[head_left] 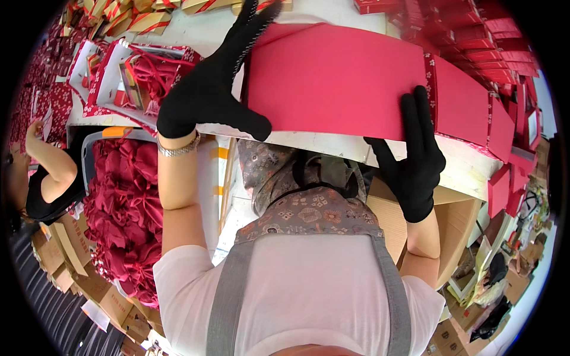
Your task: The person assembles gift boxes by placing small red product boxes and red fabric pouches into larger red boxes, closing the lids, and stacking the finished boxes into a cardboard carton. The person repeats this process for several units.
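Note:
A large plain red box or panel (334, 80) lies before me on the white worktable (458, 147). My left hand (200, 93), in a black glove, is at its left end with thumb and fingers spread wide. The thumb lies by the near left corner, and the blurred fingertips reach past the far edge. My right hand (412, 164), also gloved, lays straight fingers over the right end, its thumb at the near edge. Whether it grips the box is hidden. Left of my left hand stands an open floral gift bag (107, 84) with red cloth and small boxes inside.
More red panels (463, 95) with floral edges line the right. Red boxes (481, 40) are stacked behind them; gold boxes (138, 22) with red ribbon lie at far left. A tub (89, 142) of red cloth bundles (127, 200), a co-worker's arm (55, 164) and an open carton (458, 222) flank me.

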{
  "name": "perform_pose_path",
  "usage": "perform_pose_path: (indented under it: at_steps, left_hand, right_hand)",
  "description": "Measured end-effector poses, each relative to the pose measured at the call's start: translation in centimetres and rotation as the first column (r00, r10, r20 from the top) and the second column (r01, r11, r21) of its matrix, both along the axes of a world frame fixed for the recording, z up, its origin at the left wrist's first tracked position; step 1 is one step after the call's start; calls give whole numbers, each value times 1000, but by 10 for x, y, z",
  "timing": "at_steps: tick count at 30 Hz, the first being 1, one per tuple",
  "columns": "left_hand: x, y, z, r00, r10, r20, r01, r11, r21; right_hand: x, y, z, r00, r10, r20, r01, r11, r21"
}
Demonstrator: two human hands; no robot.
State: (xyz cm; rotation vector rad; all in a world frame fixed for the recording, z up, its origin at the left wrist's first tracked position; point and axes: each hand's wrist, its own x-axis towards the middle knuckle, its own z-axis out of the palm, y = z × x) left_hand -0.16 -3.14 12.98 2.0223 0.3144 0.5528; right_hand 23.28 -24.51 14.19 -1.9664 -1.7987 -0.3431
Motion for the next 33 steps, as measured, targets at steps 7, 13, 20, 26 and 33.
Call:
perform_pose_path:
  at_steps: [7,13,20,26,33]
  left_hand:
    - [-10,-23,-28,985,155,-78,-156,988,-9]
    - [-6,-29,-30,982,184,-49,-185,983,-13]
    - [-15,-26,-29,993,111,-42,-112,993,-25]
    - [-14,-32,-31,990,140,-33,-143,982,-124]
    - [-6,-32,-34,975,220,-13,-216,942,-258]
  right_hand:
    - [-12,10,4,998,-41,37,39,997,66]
    - [-10,13,-3,999,-51,15,49,993,107]
    - [-14,8,-9,994,-113,-11,113,989,99]
    - [-15,11,-10,992,-127,-16,128,985,116]
    - [-5,9,-9,994,-83,-72,90,990,106]
